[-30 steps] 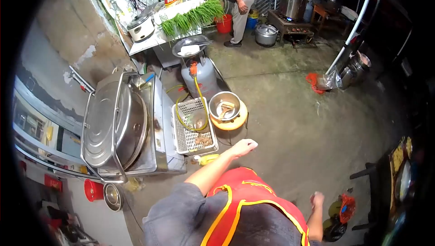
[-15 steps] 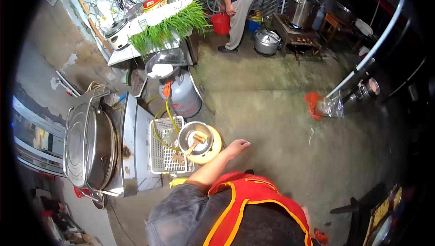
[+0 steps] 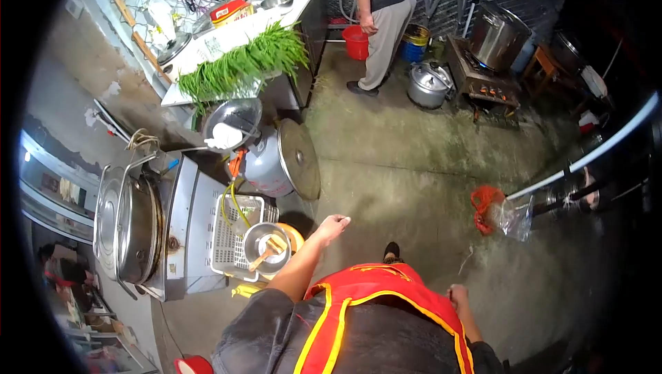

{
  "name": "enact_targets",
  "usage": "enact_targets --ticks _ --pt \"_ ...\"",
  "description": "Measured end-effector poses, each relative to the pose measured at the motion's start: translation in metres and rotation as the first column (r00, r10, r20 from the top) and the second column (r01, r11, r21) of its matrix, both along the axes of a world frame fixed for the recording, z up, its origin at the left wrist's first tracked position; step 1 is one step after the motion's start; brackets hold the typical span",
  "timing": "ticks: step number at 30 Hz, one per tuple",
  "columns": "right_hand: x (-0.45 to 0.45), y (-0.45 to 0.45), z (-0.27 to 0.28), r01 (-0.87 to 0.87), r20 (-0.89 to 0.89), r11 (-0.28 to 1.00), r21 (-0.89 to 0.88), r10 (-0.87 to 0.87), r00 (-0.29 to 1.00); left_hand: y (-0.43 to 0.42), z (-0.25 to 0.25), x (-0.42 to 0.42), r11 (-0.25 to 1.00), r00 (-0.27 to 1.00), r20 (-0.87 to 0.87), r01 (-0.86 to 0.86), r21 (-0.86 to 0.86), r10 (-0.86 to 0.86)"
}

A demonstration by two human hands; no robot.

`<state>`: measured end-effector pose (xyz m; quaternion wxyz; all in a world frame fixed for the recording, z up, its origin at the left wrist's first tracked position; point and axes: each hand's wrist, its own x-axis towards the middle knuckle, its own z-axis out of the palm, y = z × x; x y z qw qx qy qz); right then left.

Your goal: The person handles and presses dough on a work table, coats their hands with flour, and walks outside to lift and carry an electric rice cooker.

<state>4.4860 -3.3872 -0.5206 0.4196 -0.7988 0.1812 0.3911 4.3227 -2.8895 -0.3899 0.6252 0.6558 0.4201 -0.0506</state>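
My left hand (image 3: 333, 228) is held out over the concrete floor, its fingers loosely curled together with nothing showing in them. Nearest to it is a steel bowl (image 3: 254, 244) with a wooden-handled brush (image 3: 269, 253) lying inside. Under the bowl's right side shows a round orange-yellow thing (image 3: 295, 237), and to its left stands a white plastic basket (image 3: 224, 253). By the right edge of my red apron (image 3: 386, 279), my right hand (image 3: 458, 295) hangs closed in a fist, apart from any object; its palm is hidden.
A gas cylinder (image 3: 265, 167) and a steel cooker with a round lid (image 3: 141, 236) stand on the left. Green leafy stalks (image 3: 248, 64) lie on a table. Ahead, another person (image 3: 386, 22) stands by a red bucket (image 3: 355, 42). A lidded pot (image 3: 429, 86) sits near the stove (image 3: 483, 74).
The view has shifted forward; the bowl and basket now sit lower and further left. My right hand and one shoe have come into sight. The other person remains beside the red bucket.
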Motion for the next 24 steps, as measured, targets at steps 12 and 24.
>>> enact_targets --ticks 12,24 --pt "0.238 0.17 0.047 -0.198 0.151 0.977 0.077 0.185 0.971 0.064 0.044 0.074 0.959 0.938 -0.225 -0.281 -0.045 0.264" --pt "0.156 0.177 0.037 -0.122 -0.2 0.961 -0.249 0.072 0.977 0.205 -0.018 0.175 0.995 0.995 0.003 -0.099 -0.033 0.099"
